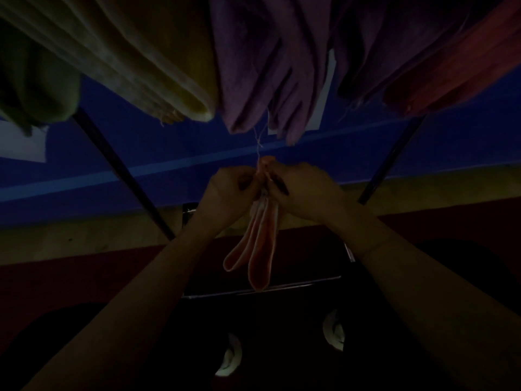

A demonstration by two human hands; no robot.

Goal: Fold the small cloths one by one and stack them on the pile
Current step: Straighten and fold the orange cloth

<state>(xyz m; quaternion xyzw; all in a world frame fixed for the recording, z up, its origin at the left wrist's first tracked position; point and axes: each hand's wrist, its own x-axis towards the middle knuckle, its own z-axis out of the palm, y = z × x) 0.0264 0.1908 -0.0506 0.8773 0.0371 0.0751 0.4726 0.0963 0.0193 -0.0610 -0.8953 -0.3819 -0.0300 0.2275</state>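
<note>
Pink cloth pinched between left hand, right hand, hanging below.

Dim rack, cloths draped.

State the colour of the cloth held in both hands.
Pinkish-orange cloth, dimly lit, in the head view.

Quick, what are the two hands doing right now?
Left hand: closed, pinching the top of the small pink cloth.
Right hand: closed, pinching the same cloth's top edge; the cloth hangs down folded between them.
</note>
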